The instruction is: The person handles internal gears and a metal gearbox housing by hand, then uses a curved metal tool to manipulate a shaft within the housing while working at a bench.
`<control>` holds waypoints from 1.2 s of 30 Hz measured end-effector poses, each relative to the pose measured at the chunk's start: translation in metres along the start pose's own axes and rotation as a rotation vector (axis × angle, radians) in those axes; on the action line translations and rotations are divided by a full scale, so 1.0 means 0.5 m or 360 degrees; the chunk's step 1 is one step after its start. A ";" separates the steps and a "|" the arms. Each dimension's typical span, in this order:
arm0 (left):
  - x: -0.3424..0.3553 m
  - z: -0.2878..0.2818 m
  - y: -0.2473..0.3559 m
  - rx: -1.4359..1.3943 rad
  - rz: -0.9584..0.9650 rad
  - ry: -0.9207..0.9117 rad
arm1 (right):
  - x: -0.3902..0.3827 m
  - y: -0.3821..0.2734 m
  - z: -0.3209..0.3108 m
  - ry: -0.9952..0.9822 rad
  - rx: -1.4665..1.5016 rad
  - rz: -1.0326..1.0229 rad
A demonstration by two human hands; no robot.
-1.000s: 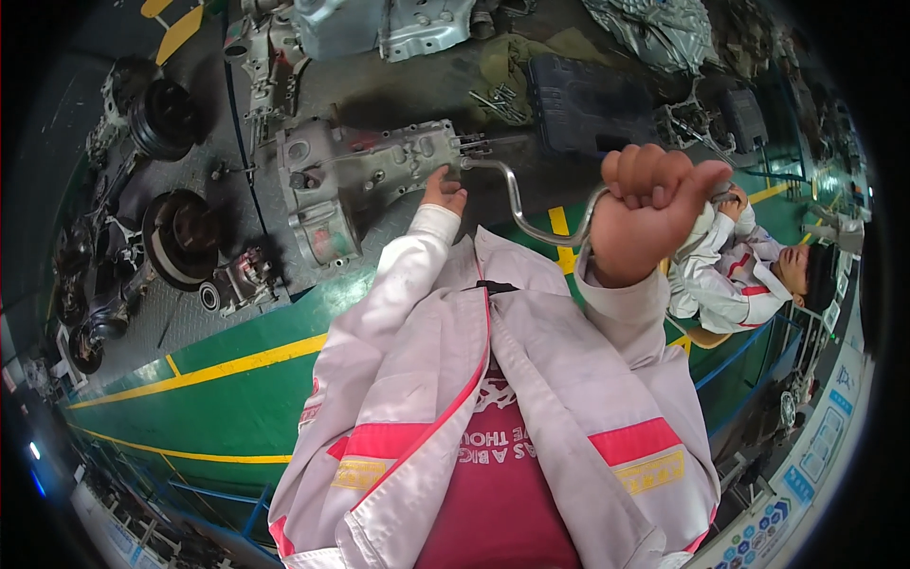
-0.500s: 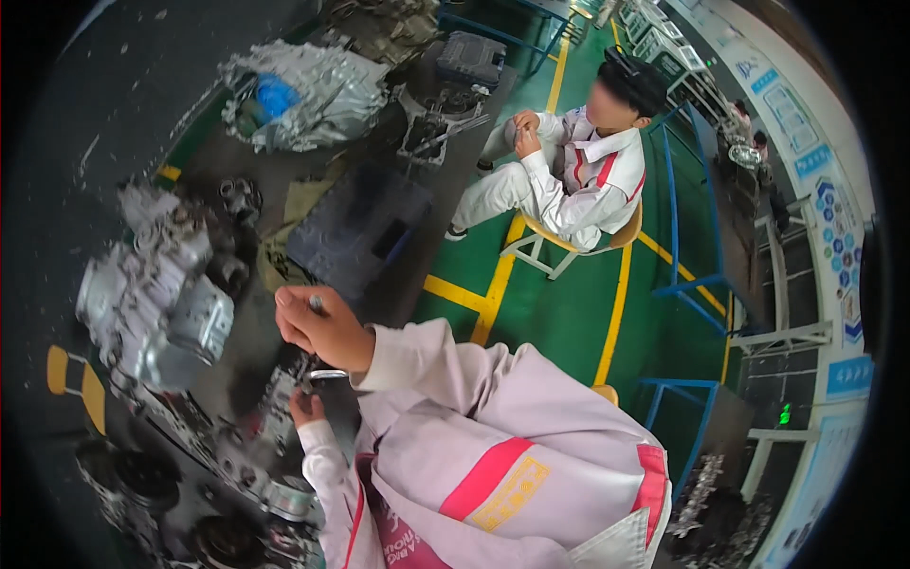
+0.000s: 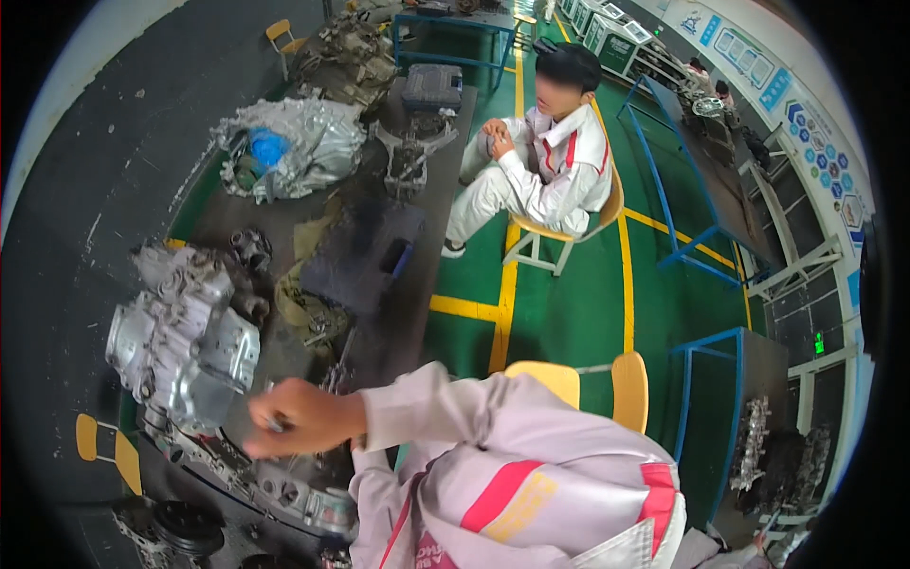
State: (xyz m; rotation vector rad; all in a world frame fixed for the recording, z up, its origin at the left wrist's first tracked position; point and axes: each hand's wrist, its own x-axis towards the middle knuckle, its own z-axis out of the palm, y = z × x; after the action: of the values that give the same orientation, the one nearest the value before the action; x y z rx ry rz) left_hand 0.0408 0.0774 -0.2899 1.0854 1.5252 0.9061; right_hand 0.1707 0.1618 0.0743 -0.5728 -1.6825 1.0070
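Note:
My right hand (image 3: 308,418) is closed in a fist over the near part of the workbench, somewhat blurred. A shiny metal tool (image 3: 277,422) shows its end between the fingers; most of it is hidden, so its kind is unclear. Just beyond the fist stands a large silver gearbox (image 3: 194,341). Below the fist lie metal engine parts (image 3: 318,504). My left hand is hidden behind the right arm and jacket.
A dark tool case (image 3: 355,261) lies on the bench beside a cloth (image 3: 299,303). Farther off are a silver housing (image 3: 303,152) with a blue piece inside and another case (image 3: 432,87). A seated person (image 3: 559,156) is across the aisle; a yellow chair (image 3: 545,379) stands close by.
My right fist has moved down and slightly left in the picture, the metal tool still in it. My left hand has gone out of sight. The view has shifted, bringing a chair in beside me.

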 end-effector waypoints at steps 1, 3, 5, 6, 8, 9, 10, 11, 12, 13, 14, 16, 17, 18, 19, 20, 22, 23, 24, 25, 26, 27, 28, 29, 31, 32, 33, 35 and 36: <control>-0.026 -0.002 -0.014 0.0028 -0.0038 -0.0054 | -0.039 -0.022 -0.008 -0.0117 -0.0064 -0.0145; -0.084 0.016 -0.039 0.0095 -0.0108 -0.0264 | -0.111 -0.032 -0.047 0.0148 0.0374 0.0090; -0.154 0.020 -0.046 0.0224 -0.0177 -0.0389 | -0.120 0.001 -0.079 0.0995 0.0195 0.0195; -0.188 0.017 -0.001 0.0318 -0.0203 -0.0376 | -0.113 0.020 -0.095 0.1415 -0.0006 0.0368; -0.229 0.007 0.048 0.0494 -0.0334 -0.0437 | -0.111 -0.008 -0.092 0.1464 -0.0314 0.0663; -0.238 -0.005 0.042 0.0512 -0.0377 -0.0466 | -0.113 -0.044 -0.084 0.1255 -0.0272 0.0730; -0.237 -0.014 0.084 0.0688 -0.0355 -0.0518 | -0.121 -0.050 -0.080 0.0777 -0.0328 0.0238; -0.235 -0.019 0.058 0.0690 -0.0281 -0.0489 | -0.122 -0.049 -0.080 0.0578 -0.0236 -0.0021; -0.237 -0.025 0.066 0.0566 -0.0413 -0.0425 | -0.122 -0.040 -0.082 0.0353 -0.0105 -0.0250; -0.238 -0.034 0.059 0.0478 -0.0409 -0.0352 | -0.110 -0.011 -0.104 0.0615 0.0027 -0.0098; -0.238 -0.045 0.049 0.0525 -0.0430 -0.0305 | -0.096 0.019 -0.125 0.0882 0.0185 0.0032; -0.222 -0.044 0.030 0.0573 -0.0438 -0.0243 | -0.041 0.118 -0.216 0.1574 0.0258 0.0458; -0.220 -0.038 0.014 0.0568 -0.0455 -0.0224 | -0.017 0.167 -0.248 0.1806 0.0305 0.0650; -0.223 -0.033 0.003 0.0564 -0.0475 -0.0200 | 0.017 0.187 -0.237 0.1795 0.0244 0.0721; -0.227 -0.027 0.019 0.0571 -0.0483 -0.0193 | 0.053 0.187 -0.212 0.1792 0.0176 0.0780; -0.234 -0.026 0.054 0.0569 -0.0482 -0.0237 | 0.074 0.161 -0.171 0.1526 0.0168 0.0727; -0.241 -0.019 0.088 0.0479 -0.0486 -0.0314 | 0.073 0.105 -0.089 0.0889 0.0172 0.0572; -0.243 -0.015 0.083 0.0466 -0.0490 -0.0290 | 0.064 0.086 -0.062 0.0516 0.0186 0.0473; -0.243 -0.013 0.074 0.0419 -0.0499 -0.0299 | 0.051 0.068 -0.046 0.0303 0.0116 0.0453; -0.244 -0.016 0.077 0.0377 -0.0513 -0.0308 | 0.038 0.058 -0.034 0.0094 0.0052 0.0436; -0.244 -0.020 0.080 0.0365 -0.0521 -0.0282 | 0.032 0.053 -0.027 0.0180 0.0326 0.0587; -0.246 -0.025 0.082 0.0346 -0.0453 -0.0209 | 0.033 0.066 -0.037 0.0333 0.0297 0.0477; -0.258 -0.031 0.099 0.0337 -0.0390 -0.0145 | 0.040 0.077 -0.059 0.0533 0.0490 0.0545; -0.274 -0.038 0.129 0.0336 -0.0404 -0.0122 | 0.054 0.095 -0.088 0.0731 0.0686 0.0612; -0.316 -0.069 0.228 0.0087 -0.0301 0.0004 | 0.069 0.146 -0.165 0.1017 0.0719 0.0667; -0.343 -0.087 0.283 0.0157 -0.0163 0.0062 | 0.082 0.165 -0.189 0.1022 0.0663 0.0698; -0.362 -0.104 0.278 0.0267 -0.0042 0.0150 | 0.098 0.167 -0.173 0.1028 0.0691 0.0709; -0.396 -0.143 0.315 0.0333 0.0051 0.0303 | 0.129 0.148 -0.111 0.0993 0.0574 0.0679; -0.407 -0.161 0.318 0.0264 -0.0019 0.0466 | 0.135 0.120 -0.071 0.0842 0.0455 0.0630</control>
State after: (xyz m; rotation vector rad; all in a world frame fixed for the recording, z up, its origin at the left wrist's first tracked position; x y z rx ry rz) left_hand 0.0088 -0.0678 -0.0637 1.0943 1.8736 0.9759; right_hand 0.1745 0.2581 0.0634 -0.9090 -0.9580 1.2194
